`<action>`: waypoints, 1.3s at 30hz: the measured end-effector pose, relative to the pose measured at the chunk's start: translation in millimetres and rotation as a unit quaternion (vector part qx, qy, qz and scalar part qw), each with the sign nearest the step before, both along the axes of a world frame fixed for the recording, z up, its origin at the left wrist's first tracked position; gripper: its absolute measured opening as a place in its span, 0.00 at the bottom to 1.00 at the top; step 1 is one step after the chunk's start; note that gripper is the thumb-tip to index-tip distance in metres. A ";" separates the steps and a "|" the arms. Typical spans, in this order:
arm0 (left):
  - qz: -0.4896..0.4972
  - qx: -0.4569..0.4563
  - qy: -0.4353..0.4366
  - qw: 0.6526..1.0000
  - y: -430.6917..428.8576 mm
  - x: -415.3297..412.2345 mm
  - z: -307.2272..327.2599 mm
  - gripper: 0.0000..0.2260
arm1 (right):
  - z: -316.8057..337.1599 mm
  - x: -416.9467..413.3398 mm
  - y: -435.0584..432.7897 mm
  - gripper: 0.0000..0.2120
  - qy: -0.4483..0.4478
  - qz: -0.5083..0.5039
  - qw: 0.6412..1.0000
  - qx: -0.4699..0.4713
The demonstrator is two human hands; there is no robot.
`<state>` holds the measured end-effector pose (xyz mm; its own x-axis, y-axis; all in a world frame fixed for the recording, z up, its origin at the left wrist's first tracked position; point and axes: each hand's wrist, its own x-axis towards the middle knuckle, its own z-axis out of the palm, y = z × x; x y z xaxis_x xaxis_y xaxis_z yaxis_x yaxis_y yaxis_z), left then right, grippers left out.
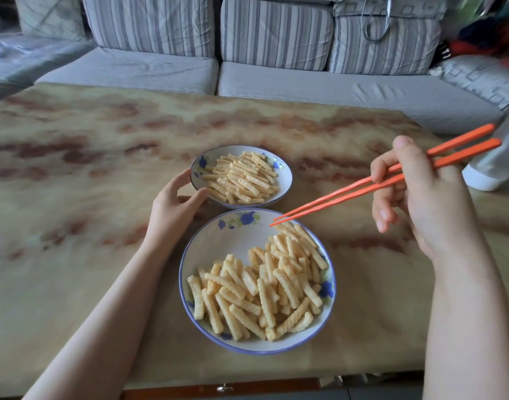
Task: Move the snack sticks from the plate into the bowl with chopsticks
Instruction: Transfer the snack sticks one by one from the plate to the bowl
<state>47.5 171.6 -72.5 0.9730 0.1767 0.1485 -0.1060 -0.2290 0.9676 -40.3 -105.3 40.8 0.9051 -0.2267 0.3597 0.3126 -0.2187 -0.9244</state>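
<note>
Right hand (pixel 415 197) grips orange chopsticks (pixel 363 187); the tips are nearly together, carry nothing, and sit over the far edge of the near dish (pixel 233 241). Snack sticks (pixel 262 290) are piled in that dish, more in the far dish (pixel 285 174). Left hand (pixel 175 202) has thumb and fingers curled on the far dish's rim. Both dishes stand on the table (pixel 88 168).

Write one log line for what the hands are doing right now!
left hand: holds far dish rim | right hand: grips orange chopsticks | tips: empty, over near dish | snack sticks: in both dishes
</note>
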 end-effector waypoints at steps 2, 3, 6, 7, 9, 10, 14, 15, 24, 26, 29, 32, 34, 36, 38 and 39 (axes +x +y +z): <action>-0.001 0.000 0.001 1.000 0.1 0.0 -0.2 0.20 | 0.6 -1.4 -1.8 0.26 0.007 0.002 1.000 -0.007; -0.001 -0.001 0.001 1.000 0.2 -0.3 -0.1 0.20 | 0.9 -2.0 -2.6 0.26 0.012 0.003 1.000 -0.011; -0.001 -0.001 0.000 1.000 0.1 -0.3 0.1 0.20 | 0.0 -2.9 -4.5 0.24 0.031 0.001 0.999 -0.026; -0.001 -0.002 0.001 1.000 -0.1 -0.4 0.2 0.20 | -0.2 -3.3 -4.5 0.23 0.035 0.000 0.999 -0.029; 0.000 -0.003 0.002 1.000 -0.3 -0.3 0.0 0.20 | -0.5 -3.3 -3.7 0.22 0.039 0.000 0.999 -0.030; 0.000 -0.003 0.002 1.000 -0.4 -0.4 0.0 0.20 | -0.7 -3.0 -3.0 0.22 0.041 0.002 0.999 -0.030; 0.001 -0.004 0.000 1.000 -0.2 -0.6 0.3 0.20 | -1.2 -0.7 1.4 0.23 0.033 -0.001 0.999 -0.013; 0.001 -0.004 0.001 1.000 -0.3 -0.6 0.5 0.20 | -1.3 -0.3 2.9 0.24 0.025 -0.005 1.000 0.000; 0.008 -0.009 0.011 1.000 -0.2 -1.6 0.4 0.19 | -2.7 12.0 25.2 0.25 -0.064 -0.083 0.981 0.165; 0.008 -0.008 0.012 1.000 -0.2 -1.8 0.1 0.19 | -8.5 18.9 29.5 0.22 -0.069 -0.109 0.980 0.150; 0.007 -0.006 0.011 1.000 0.3 -1.5 0.2 0.20 | -18.9 30.5 35.2 0.22 -0.065 -0.131 0.980 0.138; 0.007 -0.002 0.009 1.000 0.6 -0.9 -0.1 0.20 | -28.9 39.9 43.5 0.22 -0.055 -0.135 0.980 0.132; 0.007 -0.002 0.010 1.000 0.3 -1.0 -0.1 0.20 | -35.7 45.8 48.6 0.23 -0.049 -0.129 0.982 0.126; 0.007 0.001 0.007 1.000 0.1 -1.1 0.2 0.20 | -41.6 51.6 52.3 0.23 -0.045 -0.123 0.984 0.121; 0.008 0.009 0.002 1.000 0.2 -0.8 0.7 0.20 | -46.6 55.9 54.1 0.22 -0.037 -0.120 0.985 0.119; 0.008 0.011 0.000 1.000 0.3 -0.9 0.9 0.20 | -48.6 56.9 54.9 0.22 -0.032 -0.119 0.985 0.118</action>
